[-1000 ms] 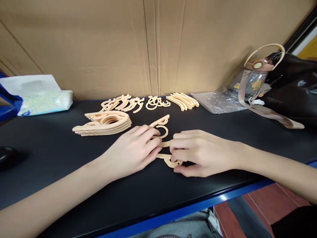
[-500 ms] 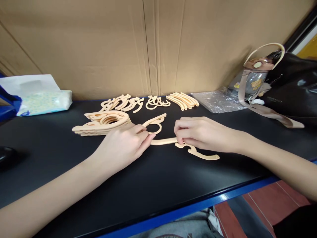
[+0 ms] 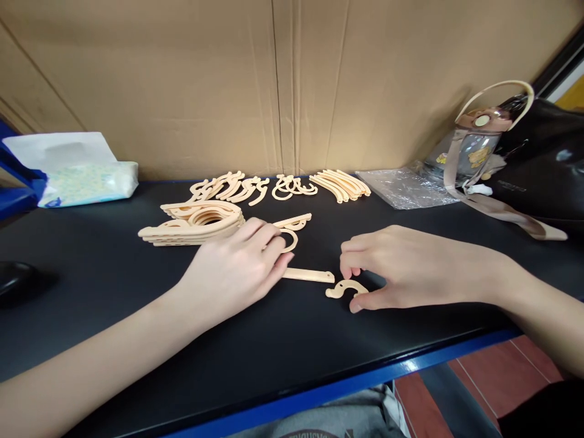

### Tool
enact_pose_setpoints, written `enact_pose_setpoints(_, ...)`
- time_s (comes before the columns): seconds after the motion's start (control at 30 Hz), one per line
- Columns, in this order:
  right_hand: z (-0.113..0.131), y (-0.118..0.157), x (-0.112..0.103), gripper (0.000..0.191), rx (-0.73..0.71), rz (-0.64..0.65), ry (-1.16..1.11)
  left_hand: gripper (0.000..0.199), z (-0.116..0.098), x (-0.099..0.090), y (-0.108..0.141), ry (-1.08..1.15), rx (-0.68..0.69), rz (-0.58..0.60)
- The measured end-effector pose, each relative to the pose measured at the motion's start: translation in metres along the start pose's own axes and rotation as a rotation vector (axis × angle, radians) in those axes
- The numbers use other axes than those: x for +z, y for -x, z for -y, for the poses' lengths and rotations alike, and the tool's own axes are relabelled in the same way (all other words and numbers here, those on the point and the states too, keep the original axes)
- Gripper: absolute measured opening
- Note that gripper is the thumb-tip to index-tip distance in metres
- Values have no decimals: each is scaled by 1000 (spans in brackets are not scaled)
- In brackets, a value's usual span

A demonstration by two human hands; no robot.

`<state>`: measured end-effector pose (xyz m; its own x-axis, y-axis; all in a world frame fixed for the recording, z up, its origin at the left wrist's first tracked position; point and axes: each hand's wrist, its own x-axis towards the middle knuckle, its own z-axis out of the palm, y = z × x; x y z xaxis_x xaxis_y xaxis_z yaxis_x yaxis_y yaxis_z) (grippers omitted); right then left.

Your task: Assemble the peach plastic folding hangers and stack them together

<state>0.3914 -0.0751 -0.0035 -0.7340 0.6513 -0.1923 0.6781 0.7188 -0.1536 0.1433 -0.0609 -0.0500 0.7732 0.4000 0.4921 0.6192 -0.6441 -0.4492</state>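
In the head view, we record the left hand (image 3: pixel 239 261) lying over a hanger bar (image 3: pixel 310 275) and a hook (image 3: pixel 295 241); its fingers hide the contact, so we cannot tell whether it grips or merely rests. We find the right hand's (image 3: pixel 401 264) thumb and fingertips parted around a curved hanger arm (image 3: pixel 338 290), which lies just beside the bar's free end. Beyond the left hand we note stacked hangers (image 3: pixel 191 230); farther off lie loose arms (image 3: pixel 237 193), loose hooks (image 3: pixel 309 191) and loose bars (image 3: pixel 340 185).
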Motion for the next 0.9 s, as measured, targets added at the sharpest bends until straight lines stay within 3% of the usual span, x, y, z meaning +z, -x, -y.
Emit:
enact_pose_setpoints(0.1,3,0,-1,13,24,23,6,23,-8,-3,-2,171,71,-25)
enact_pose_setpoints(0.27,-3,-2,1,19,-22,-16,28,22,-18,-4,-4,335,85,4)
enact_pose_setpoints(0.6,-13,-2,3,18,6,-43,-113,23,-26,6,-15,472,19,196)
enact_pose_setpoints(0.73,-12,-3,3,8,24,-24,-117,22,-29,9,-24,498,8,216)
enact_pose_setpoints(0.9,-13,-5,6,16,23,-34,-80,13,-33,14,-24,680,-112,191)
